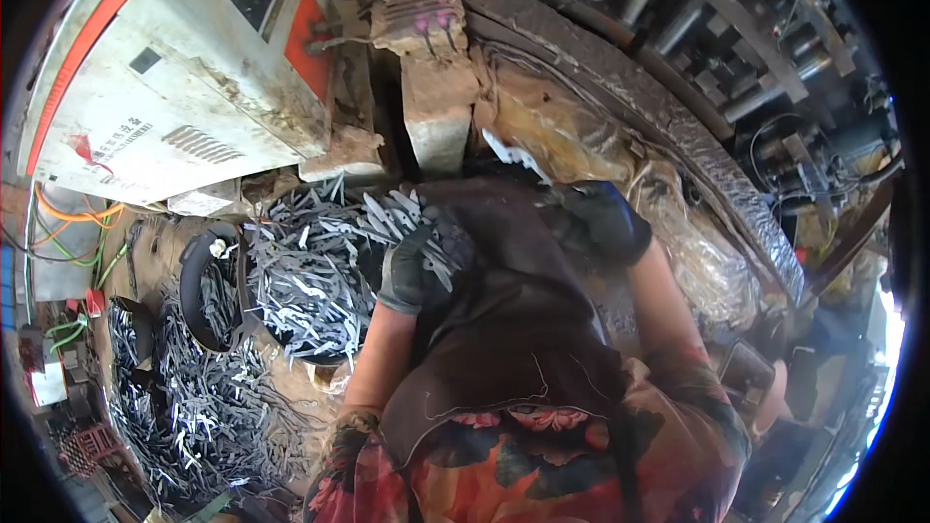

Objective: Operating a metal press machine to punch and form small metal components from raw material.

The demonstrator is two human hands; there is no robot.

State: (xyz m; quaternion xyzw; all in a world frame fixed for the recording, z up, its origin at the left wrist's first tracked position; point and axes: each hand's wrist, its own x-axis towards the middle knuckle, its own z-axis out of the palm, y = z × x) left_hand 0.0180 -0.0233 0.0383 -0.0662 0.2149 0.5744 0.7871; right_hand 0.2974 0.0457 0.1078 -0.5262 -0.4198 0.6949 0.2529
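Observation:
My left hand [407, 271], in a grey-green work glove, is closed round a bunch of flat grey metal blanks [395, 217] fanned out above the fingers. More of these blanks fill a round dark tub [308, 358] just left of that hand. My right hand [603, 223], in a dark glove with a blue edge, is in front of a dark apron [513, 300]. Its fingers look curled, but what they hold is too dark to make out. A pale, shiny strip [513, 153] ends close to its fingertips; I cannot tell whether they touch.
A white and orange machine cabinet [174, 77] with a lit panel stands at the far left. A large heap of metal blanks [213, 416] lies at lower left, beside a black curved handle [199, 291]. Crumpled plastic sheeting [693, 242] and heavy machinery [746, 48] are on the right.

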